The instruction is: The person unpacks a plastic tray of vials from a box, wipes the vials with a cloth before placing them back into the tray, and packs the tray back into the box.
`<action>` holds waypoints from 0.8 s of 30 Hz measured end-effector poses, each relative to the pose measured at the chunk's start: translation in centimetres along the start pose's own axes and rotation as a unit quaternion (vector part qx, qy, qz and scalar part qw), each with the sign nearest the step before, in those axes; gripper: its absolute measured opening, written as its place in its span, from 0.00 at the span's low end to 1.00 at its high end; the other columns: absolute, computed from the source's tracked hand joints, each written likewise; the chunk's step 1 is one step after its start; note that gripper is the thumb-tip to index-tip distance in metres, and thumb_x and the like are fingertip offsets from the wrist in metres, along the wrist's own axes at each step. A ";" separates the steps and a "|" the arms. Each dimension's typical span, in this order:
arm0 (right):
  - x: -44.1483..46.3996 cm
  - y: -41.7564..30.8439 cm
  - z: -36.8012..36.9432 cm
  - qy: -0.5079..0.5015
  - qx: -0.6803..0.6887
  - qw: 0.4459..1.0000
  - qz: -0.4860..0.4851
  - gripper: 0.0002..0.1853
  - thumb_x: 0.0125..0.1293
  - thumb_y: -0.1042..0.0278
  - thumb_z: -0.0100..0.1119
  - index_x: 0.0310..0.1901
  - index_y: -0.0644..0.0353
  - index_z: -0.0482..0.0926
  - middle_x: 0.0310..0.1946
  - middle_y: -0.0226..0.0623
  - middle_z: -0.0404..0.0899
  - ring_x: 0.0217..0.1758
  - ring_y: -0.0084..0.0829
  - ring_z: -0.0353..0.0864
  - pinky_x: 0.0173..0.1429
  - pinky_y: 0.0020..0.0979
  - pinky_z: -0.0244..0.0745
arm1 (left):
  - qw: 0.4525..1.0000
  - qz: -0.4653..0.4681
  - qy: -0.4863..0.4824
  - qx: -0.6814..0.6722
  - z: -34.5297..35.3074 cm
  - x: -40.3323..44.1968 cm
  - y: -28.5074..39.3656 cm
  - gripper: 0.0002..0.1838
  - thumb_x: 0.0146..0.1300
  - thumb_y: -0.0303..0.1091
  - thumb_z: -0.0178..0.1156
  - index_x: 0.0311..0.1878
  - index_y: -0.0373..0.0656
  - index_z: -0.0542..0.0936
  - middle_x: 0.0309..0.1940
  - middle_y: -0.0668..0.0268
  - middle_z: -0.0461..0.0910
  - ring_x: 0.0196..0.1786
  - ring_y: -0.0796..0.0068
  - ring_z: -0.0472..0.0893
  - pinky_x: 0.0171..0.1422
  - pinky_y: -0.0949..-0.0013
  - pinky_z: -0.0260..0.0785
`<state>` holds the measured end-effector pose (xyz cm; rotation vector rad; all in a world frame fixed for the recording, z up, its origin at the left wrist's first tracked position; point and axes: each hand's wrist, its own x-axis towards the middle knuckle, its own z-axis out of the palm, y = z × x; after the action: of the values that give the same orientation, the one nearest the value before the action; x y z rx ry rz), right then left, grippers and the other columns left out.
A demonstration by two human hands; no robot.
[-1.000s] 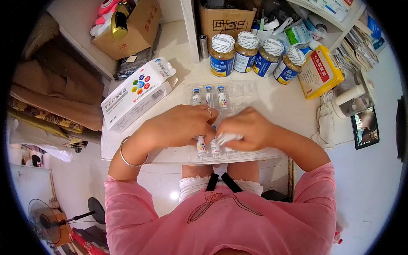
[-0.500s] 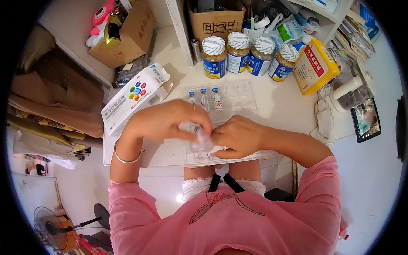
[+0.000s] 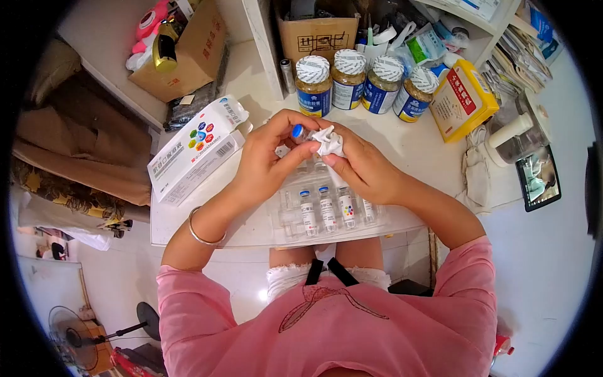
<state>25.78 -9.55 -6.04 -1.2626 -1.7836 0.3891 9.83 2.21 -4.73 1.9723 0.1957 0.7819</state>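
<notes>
Between thumb and fingers, my left hand (image 3: 267, 151) holds a small vial (image 3: 298, 132) with a blue cap, tilted up. My right hand (image 3: 367, 166) pinches a crumpled white tissue (image 3: 328, 140) right beside the vial. Below the hands, a clear plastic tray (image 3: 286, 217) lies on the table, with several capped vials in its near row, one of them a labelled vial (image 3: 327, 208). The tray's far part is mostly hidden by my hands. Left of them lies a white carton (image 3: 198, 147) with coloured hexagons, its end flap open.
Several jars with white-wrapped lids, one a blue-labelled jar (image 3: 313, 88), stand behind the hands. To their right are a yellow box (image 3: 463, 100), a clear jug (image 3: 518, 129) and a phone (image 3: 538, 178). Cardboard boxes (image 3: 320, 38) fill the shelf at the back.
Both hands have moved up from the tray's near row, uncovering the vials there. The blue-capped vial now shows in my left hand, and the tissue shows clearly in my right.
</notes>
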 end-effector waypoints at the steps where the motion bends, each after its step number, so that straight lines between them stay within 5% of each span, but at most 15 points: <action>1: -0.2 -0.1 -0.1 0.000 -0.001 1.000 0.001 0.22 0.71 0.65 0.46 0.62 0.69 0.61 0.58 0.56 0.68 0.60 0.53 0.70 0.60 0.44 0.67 | 1.000 0.014 -0.002 -0.001 0.2 -0.1 -0.1 0.12 0.62 0.29 0.64 0.46 0.37 0.75 0.39 0.65 0.81 0.35 0.80 0.77 0.39 0.74 0.70; 6: -0.1 -1.0 -1.0 -0.020 0.011 0.996 0.084 0.18 0.70 0.63 0.51 0.55 0.65 0.68 0.41 0.52 0.79 0.44 0.52 0.80 0.46 0.42 0.74 | 0.998 -0.005 -0.043 -0.049 -0.2 -0.5 -0.9 0.15 0.62 0.28 0.63 0.50 0.36 0.75 0.40 0.66 0.81 0.36 0.81 0.77 0.40 0.76 0.69; 9: -0.3 -0.6 -1.3 0.005 -0.016 0.999 0.045 0.14 0.70 0.62 0.52 0.50 0.63 0.72 0.34 0.47 0.80 0.38 0.45 0.82 0.42 0.37 0.74 | 0.996 -0.031 -0.057 -0.063 -0.2 -0.7 -0.4 0.16 0.62 0.29 0.63 0.52 0.37 0.75 0.38 0.66 0.81 0.36 0.82 0.76 0.38 0.77 0.68; 10: -0.2 -0.5 -1.6 0.005 -0.016 0.999 0.045 0.14 0.70 0.62 0.52 0.50 0.63 0.72 0.34 0.47 0.80 0.38 0.45 0.82 0.42 0.37 0.74 | 0.998 0.031 -0.058 0.010 -0.2 -0.7 0.0 0.16 0.63 0.29 0.62 0.53 0.37 0.75 0.36 0.66 0.81 0.35 0.82 0.76 0.37 0.77 0.68; 13: -0.1 0.3 -2.1 -0.033 0.069 0.989 0.124 0.13 0.70 0.63 0.53 0.48 0.64 0.73 0.33 0.45 0.79 0.35 0.38 0.81 0.41 0.33 0.73 | 0.992 0.099 -0.040 0.073 0.3 -0.8 -0.1 0.14 0.64 0.30 0.61 0.52 0.37 0.75 0.34 0.67 0.80 0.33 0.83 0.75 0.36 0.77 0.67; 15: -0.1 1.3 -1.2 -0.025 0.258 0.953 0.157 0.13 0.71 0.63 0.52 0.49 0.64 0.72 0.31 0.44 0.78 0.32 0.32 0.77 0.39 0.30 0.71 | 0.992 0.105 -0.021 0.064 0.3 -0.8 -0.2 0.13 0.65 0.31 0.60 0.51 0.36 0.75 0.33 0.66 0.79 0.32 0.84 0.75 0.35 0.77 0.67; 18: 0.4 1.2 -0.6 0.003 0.160 0.987 0.016 0.15 0.70 0.63 0.53 0.50 0.65 0.71 0.31 0.46 0.78 0.34 0.37 0.80 0.39 0.33 0.71 | 0.997 -0.009 0.051 -0.057 -0.4 -0.3 0.0 0.09 0.66 0.31 0.60 0.45 0.37 0.74 0.36 0.67 0.78 0.33 0.85 0.74 0.36 0.79 0.65; 24: 0.0 0.2 -1.0 -0.065 0.044 0.991 0.104 0.19 0.67 0.60 0.55 0.54 0.65 0.70 0.30 0.48 0.80 0.35 0.48 0.81 0.39 0.40 0.72 | 0.986 -0.029 -0.007 -0.164 0.5 -0.1 0.3 0.15 0.67 0.31 0.59 0.54 0.39 0.75 0.37 0.72 0.78 0.33 0.87 0.72 0.38 0.80 0.65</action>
<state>26.70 -9.74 -5.65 -1.3917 -1.7266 0.6742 9.95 1.69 -4.73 1.6530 0.1062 0.7125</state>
